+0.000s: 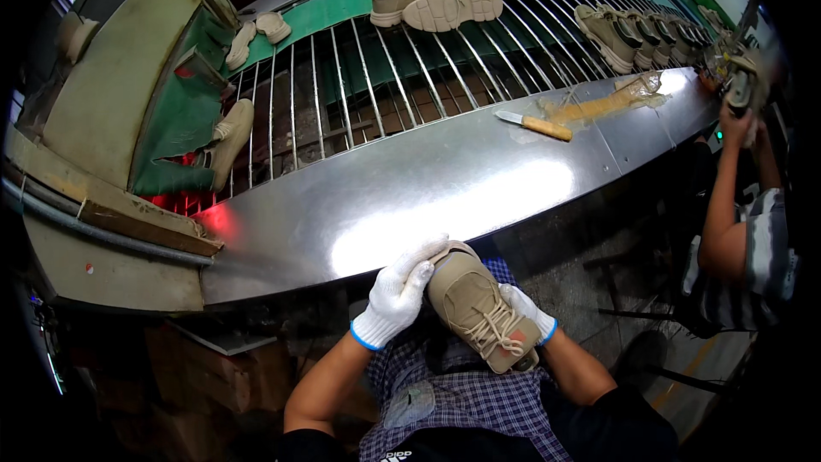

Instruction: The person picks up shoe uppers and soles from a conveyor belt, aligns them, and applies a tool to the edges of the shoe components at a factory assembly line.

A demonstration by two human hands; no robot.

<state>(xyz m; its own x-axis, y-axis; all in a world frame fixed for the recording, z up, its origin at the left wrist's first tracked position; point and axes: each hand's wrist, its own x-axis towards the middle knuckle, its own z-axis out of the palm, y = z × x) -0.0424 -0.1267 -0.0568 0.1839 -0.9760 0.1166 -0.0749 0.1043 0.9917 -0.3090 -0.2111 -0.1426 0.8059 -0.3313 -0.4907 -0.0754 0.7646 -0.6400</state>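
A tan lace-up shoe point(462, 291) is held between my hands just off the near edge of the metal bench, in front of my checked apron. Its toe points away and to the left, while the tied cream laces and heel end lie nearer me. White knit gloves with blue cuffs cover both hands. My left hand point(395, 295) is closed around the toe end, fingers over its far side. On the shoe's right side, my right hand point(528, 311) grips near the heel end; most of its fingers are hidden behind the shoe.
A knife point(547, 127) with a wooden handle rests on the metal bench point(342, 197) beside dried yellowish glue. Beyond are metal rollers and a green belt point(312, 21) carrying tan shoes point(453, 11). More shoes point(611, 34) stand at right, near a co-worker's arm point(727, 222).
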